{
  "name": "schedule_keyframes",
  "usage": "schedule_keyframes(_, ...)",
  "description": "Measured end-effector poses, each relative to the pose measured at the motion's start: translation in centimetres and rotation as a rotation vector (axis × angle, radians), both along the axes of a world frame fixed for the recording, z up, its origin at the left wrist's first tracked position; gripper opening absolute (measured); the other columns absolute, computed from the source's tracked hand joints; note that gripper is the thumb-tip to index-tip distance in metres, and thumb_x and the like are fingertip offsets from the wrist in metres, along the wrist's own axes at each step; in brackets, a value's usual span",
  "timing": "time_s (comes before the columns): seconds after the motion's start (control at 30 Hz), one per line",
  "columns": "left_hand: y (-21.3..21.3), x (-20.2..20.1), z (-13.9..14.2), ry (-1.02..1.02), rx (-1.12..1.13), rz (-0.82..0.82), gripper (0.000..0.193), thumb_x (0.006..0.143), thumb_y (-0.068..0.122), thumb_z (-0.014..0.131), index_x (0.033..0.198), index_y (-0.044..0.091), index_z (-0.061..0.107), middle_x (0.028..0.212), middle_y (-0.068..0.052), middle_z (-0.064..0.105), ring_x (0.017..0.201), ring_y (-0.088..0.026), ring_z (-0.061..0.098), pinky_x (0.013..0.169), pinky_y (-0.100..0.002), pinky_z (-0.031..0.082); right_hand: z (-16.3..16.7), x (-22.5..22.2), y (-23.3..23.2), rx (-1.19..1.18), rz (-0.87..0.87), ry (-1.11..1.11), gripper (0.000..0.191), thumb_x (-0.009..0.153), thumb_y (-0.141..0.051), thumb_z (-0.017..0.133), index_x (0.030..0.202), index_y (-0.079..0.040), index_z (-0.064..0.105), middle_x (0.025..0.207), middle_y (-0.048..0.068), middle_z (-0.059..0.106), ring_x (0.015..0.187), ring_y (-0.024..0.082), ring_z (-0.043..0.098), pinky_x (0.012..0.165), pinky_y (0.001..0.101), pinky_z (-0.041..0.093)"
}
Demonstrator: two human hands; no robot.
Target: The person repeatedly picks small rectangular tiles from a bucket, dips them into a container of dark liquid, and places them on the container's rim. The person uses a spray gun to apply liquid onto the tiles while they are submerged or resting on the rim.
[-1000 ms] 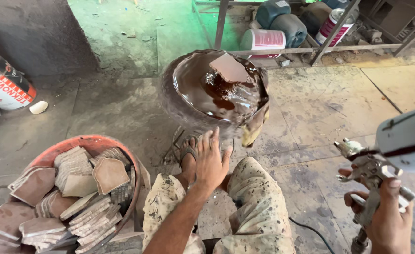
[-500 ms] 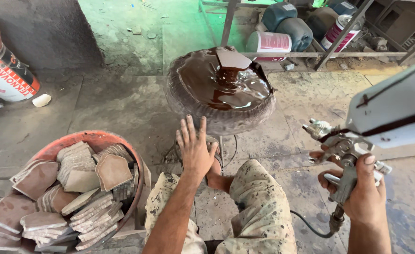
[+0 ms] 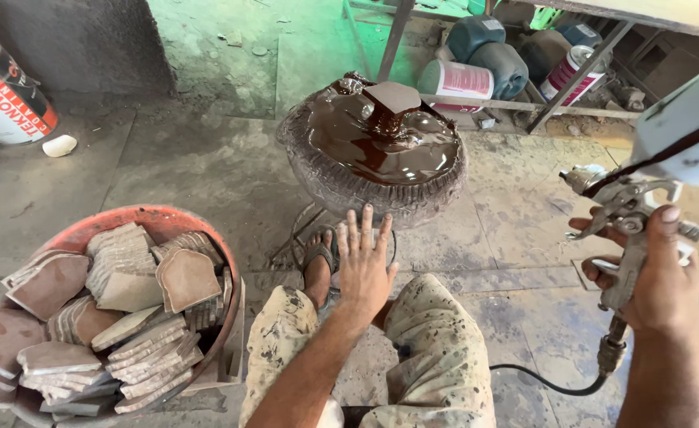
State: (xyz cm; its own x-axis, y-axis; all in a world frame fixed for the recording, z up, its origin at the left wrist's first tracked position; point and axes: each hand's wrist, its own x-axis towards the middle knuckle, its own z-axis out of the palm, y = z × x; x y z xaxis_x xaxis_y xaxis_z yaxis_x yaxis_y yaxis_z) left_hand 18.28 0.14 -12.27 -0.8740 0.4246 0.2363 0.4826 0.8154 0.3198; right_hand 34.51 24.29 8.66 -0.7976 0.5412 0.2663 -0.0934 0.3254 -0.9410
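Observation:
My left hand [image 3: 363, 261] is open, fingers spread, stretched out just in front of a round turntable [image 3: 377, 170] coated in glossy brown glaze. A flat, angular tile [image 3: 391, 99] rests on a small stand at the turntable's centre, also covered in brown. My right hand [image 3: 657, 277] grips the handle of a metal spray gun [image 3: 626, 210] with a white cup [image 3: 686, 131] on top, held up at the right, well away from the turntable. A black hose [image 3: 543, 380] runs from the gun's base.
A red basin [image 3: 155, 220] heaped with unglazed clay tiles [image 3: 119, 301] sits at my left. My paint-spattered trousers [image 3: 428, 357] and sandalled foot [image 3: 318, 261] are below. Plastic jugs and cans [image 3: 484, 67] lie under a metal rack behind. A large can [image 3: 1, 95] stands far left.
My left hand has stayed spread in front of the turntable. My right hand has raised the spray gun higher and closer at the right. The view has shifted, so the turntable sits lower in frame.

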Motion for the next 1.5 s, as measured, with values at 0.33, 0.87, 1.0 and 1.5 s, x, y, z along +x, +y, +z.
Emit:
schedule_keyframes(0.33,-0.2,1.3,1.2,0.035,0.031,-0.091,0.094,0.092,0.045,0.066,0.161,0.006,0.017,0.17,-0.02,0.003,0.158,-0.034,0.002,0.127,-0.051,0.0,0.8,-5.8,2.7,-0.042,0.024,0.005,0.055,0.114,-0.064,0.043,0.126,-0.012,0.056,0.094,0.003,0.059,0.084,0.02,0.063,0.059,0.0372,0.047)
schedule_keyframes(0.87,-1.0,1.5,3.1,-0.071,0.075,-0.107,0.094,0.091,0.044,0.069,0.161,0.007,0.019,0.17,-0.016,0.007,0.155,-0.035,0.009,0.123,-0.053,0.007,0.5,-11.4,0.0,0.067,0.007,0.081,0.051,0.108,-0.063,0.048,0.12,-0.013,0.056,0.101,0.002,0.065,0.084,0.016,0.069,0.053,0.034,0.048)
schedule_keyframes(1.0,-1.0,0.7,3.0,0.05,0.193,-0.139,0.092,0.092,0.043,0.068,0.16,0.0,0.023,0.17,-0.021,0.011,0.157,-0.036,0.012,0.128,-0.051,0.009,-1.3,-11.4,-2.1,0.012,-0.009,0.067,0.052,0.109,-0.061,0.05,0.123,-0.011,0.055,0.099,0.014,0.072,0.079,0.017,0.07,0.054,0.032,0.048)
schedule_keyframes(1.5,-0.1,-2.1,-0.4,0.009,0.236,-0.05,0.079,0.095,0.041,0.061,0.156,-0.001,0.034,0.168,-0.031,0.017,0.154,-0.048,0.021,0.121,-0.061,0.022,-16.1,-12.7,-5.9,0.098,-0.025,-0.19,0.057,0.116,-0.051,0.056,0.113,0.005,0.066,0.092,0.011,0.072,0.056,0.016,0.058,0.046,0.0284,0.042)
